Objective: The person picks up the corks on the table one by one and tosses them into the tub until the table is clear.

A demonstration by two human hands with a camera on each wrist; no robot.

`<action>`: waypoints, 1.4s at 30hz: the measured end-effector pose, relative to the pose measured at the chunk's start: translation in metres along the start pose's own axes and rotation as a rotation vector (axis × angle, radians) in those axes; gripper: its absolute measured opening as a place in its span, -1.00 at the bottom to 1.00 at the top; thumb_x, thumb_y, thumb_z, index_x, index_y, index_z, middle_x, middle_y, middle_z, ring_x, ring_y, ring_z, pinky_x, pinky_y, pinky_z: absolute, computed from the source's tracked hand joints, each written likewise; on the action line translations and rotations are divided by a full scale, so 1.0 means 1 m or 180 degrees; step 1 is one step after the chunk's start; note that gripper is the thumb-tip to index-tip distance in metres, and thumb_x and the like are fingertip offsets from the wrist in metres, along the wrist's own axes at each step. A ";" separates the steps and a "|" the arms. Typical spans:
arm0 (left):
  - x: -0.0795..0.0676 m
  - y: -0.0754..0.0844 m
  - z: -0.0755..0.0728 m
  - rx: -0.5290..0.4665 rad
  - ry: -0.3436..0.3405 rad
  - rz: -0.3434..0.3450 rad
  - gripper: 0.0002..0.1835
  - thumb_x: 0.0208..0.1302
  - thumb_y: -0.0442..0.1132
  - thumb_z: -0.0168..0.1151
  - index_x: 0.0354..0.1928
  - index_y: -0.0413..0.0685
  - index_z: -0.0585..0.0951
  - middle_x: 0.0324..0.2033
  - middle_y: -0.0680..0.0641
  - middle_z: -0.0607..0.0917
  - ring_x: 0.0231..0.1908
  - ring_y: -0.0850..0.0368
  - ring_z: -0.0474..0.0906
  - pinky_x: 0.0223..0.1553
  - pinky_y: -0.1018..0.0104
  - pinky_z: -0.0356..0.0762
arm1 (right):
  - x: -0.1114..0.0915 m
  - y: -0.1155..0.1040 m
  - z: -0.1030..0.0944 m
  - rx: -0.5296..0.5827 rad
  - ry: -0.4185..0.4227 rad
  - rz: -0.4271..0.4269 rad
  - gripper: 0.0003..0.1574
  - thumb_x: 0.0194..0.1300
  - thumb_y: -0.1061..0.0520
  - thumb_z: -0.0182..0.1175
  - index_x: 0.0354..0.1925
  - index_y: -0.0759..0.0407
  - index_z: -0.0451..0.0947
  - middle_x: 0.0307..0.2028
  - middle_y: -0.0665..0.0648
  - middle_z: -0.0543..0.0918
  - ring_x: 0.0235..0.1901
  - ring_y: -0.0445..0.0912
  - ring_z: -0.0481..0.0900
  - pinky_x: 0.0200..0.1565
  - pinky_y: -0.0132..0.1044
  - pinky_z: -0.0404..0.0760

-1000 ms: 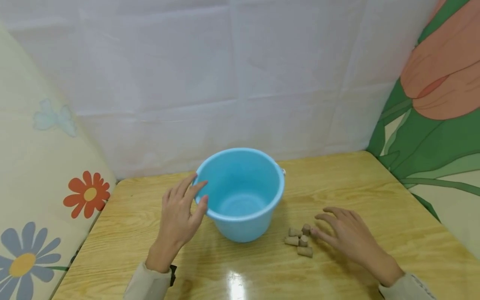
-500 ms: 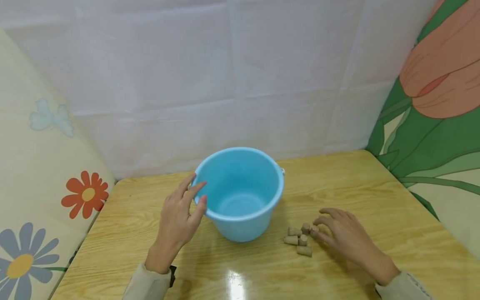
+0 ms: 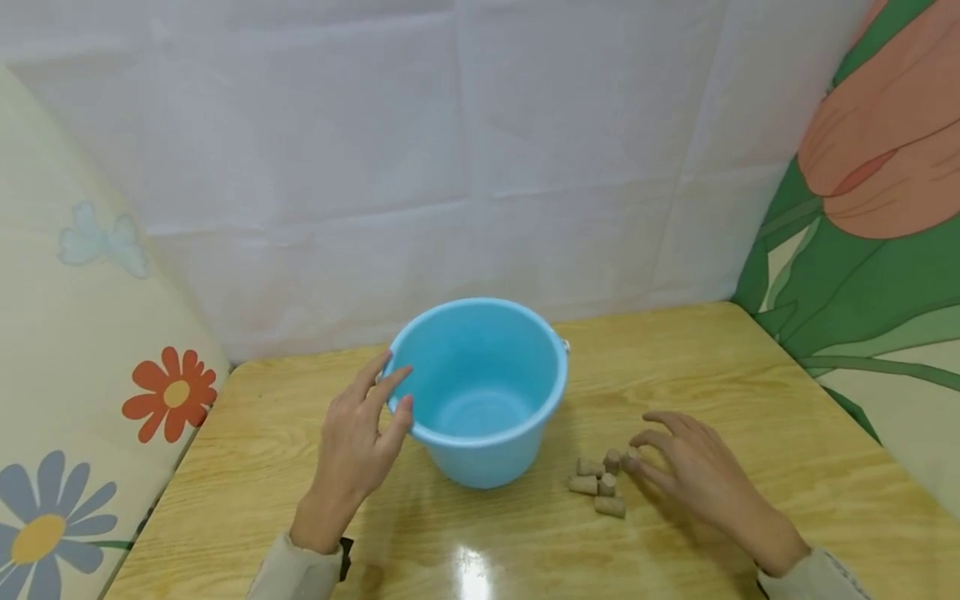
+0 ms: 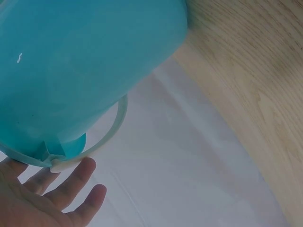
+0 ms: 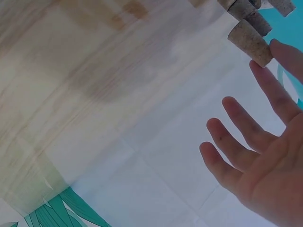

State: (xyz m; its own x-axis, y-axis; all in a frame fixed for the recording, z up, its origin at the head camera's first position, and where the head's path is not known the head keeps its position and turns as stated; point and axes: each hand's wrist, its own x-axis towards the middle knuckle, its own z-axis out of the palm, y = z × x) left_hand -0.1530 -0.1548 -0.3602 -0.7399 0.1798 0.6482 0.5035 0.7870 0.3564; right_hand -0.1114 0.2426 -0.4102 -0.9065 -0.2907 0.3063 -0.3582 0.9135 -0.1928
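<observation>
A light blue bucket [image 3: 480,458] stands upright on the table. My left hand [image 3: 356,442] holds its left rim, with the thumb and index finger over the edge. Other fingers lie outside, beside the white handle [image 4: 113,127] in the left wrist view. My right hand [image 3: 697,479] is to the right of the bucket. Its thumb and index finger pinch the narrow end of a tapered cork [image 5: 251,42], while the remaining fingers stay spread. Several more corks [image 3: 610,506] lie in a small cluster just left of that hand.
The wood-grain table [image 3: 517,550] spreads under everything. A white cloth backdrop [image 3: 337,167] rises behind it. Flower-painted panels [image 3: 176,392] border the left side, and a tulip-painted panel [image 3: 885,267] the right.
The right thumb and index finger have settled on a cork at the right of the cluster, which now shows between them. The left hand and bucket have stayed put.
</observation>
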 end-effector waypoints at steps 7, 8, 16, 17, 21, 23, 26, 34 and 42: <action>-0.002 0.000 0.000 -0.0002 0.0022 0.0010 -0.59 0.30 -0.11 0.12 0.15 -0.01 0.67 0.31 -0.14 0.53 -0.02 -0.16 0.64 0.00 -0.30 0.48 | 0.005 -0.002 -0.003 -0.0011 0.0287 -0.0117 -0.76 0.05 0.02 0.49 -0.27 0.02 0.74 0.10 0.33 0.61 0.11 0.30 0.52 0.00 0.35 0.47; -0.002 0.000 0.001 -0.0001 0.0028 0.0013 -0.59 0.30 -0.11 0.12 0.15 -0.01 0.67 0.31 -0.14 0.53 -0.02 -0.16 0.64 0.01 -0.30 0.48 | 0.006 -0.001 -0.005 -0.0014 0.0305 -0.0126 -0.76 0.05 0.02 0.49 -0.27 0.02 0.75 0.10 0.33 0.61 0.11 0.30 0.52 0.00 0.35 0.47; 0.000 0.000 0.000 0.0001 -0.0003 -0.0009 -0.58 0.30 -0.10 0.12 0.16 0.00 0.66 0.32 -0.14 0.52 0.00 -0.16 0.63 0.02 -0.30 0.47 | 0.012 0.000 -0.017 -0.0068 0.0378 -0.0117 -0.73 0.08 -0.01 0.47 -0.23 0.03 0.75 0.11 0.33 0.60 0.08 0.32 0.53 -0.02 0.35 0.46; 0.000 0.000 0.000 0.0001 -0.0012 -0.0012 -0.58 0.31 -0.10 0.12 0.16 0.00 0.66 0.32 -0.14 0.52 0.00 -0.16 0.63 0.03 -0.30 0.47 | 0.013 -0.001 -0.018 -0.0066 0.0386 -0.0104 -0.73 0.08 -0.02 0.46 -0.22 0.04 0.75 0.12 0.34 0.60 0.09 0.33 0.52 -0.01 0.36 0.45; 0.000 0.000 0.000 -0.0002 -0.0026 -0.0015 -0.58 0.31 -0.09 0.13 0.17 -0.01 0.66 0.33 -0.14 0.51 -0.01 -0.16 0.62 0.04 -0.30 0.46 | 0.016 -0.002 -0.023 -0.0056 0.0458 -0.0120 -0.71 0.09 -0.03 0.45 -0.22 0.07 0.75 0.12 0.36 0.59 0.11 0.33 0.50 0.00 0.39 0.44; 0.000 0.000 0.000 -0.0005 -0.0022 -0.0010 -0.58 0.31 -0.10 0.13 0.17 -0.01 0.66 0.33 -0.14 0.51 -0.01 -0.15 0.62 0.03 -0.30 0.47 | 0.018 -0.003 -0.025 -0.0048 0.0530 -0.0154 -0.71 0.09 -0.03 0.46 -0.23 0.08 0.75 0.11 0.36 0.59 0.11 0.32 0.50 -0.03 0.39 0.45; 0.000 0.001 0.000 -0.0004 -0.0021 -0.0016 -0.58 0.31 -0.10 0.13 0.17 0.00 0.66 0.33 -0.14 0.51 -0.01 -0.14 0.62 0.03 -0.30 0.47 | 0.021 -0.004 -0.030 -0.0015 0.0618 -0.0201 -0.70 0.08 -0.02 0.46 -0.23 0.09 0.75 0.11 0.36 0.59 0.11 0.33 0.49 -0.03 0.40 0.44; 0.000 0.002 -0.001 -0.0013 -0.0077 -0.0084 -0.57 0.32 -0.09 0.12 0.18 0.00 0.65 0.34 -0.13 0.49 0.03 -0.15 0.61 0.05 -0.30 0.45 | 0.033 -0.010 -0.044 0.0079 0.0805 -0.0279 -0.70 0.06 0.03 0.48 -0.23 0.13 0.74 0.11 0.35 0.58 0.11 0.32 0.49 0.01 0.37 0.43; 0.000 0.002 -0.001 -0.0022 -0.0084 -0.0089 -0.57 0.32 -0.08 0.13 0.18 0.00 0.65 0.34 -0.12 0.49 0.03 -0.16 0.61 0.06 -0.32 0.45 | 0.043 -0.019 -0.058 0.0209 0.0967 -0.0374 -0.71 0.09 0.02 0.47 -0.23 0.12 0.74 0.13 0.34 0.58 0.12 0.32 0.49 0.06 0.38 0.40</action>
State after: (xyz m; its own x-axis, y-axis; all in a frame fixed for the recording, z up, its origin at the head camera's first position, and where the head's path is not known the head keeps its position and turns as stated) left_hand -0.1514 -0.1536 -0.3585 -0.7653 0.1734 0.6199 0.4855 0.7879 0.3789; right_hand -0.1306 0.2290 -0.3396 -0.7534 -0.2858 0.5921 -0.4789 0.8557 -0.1963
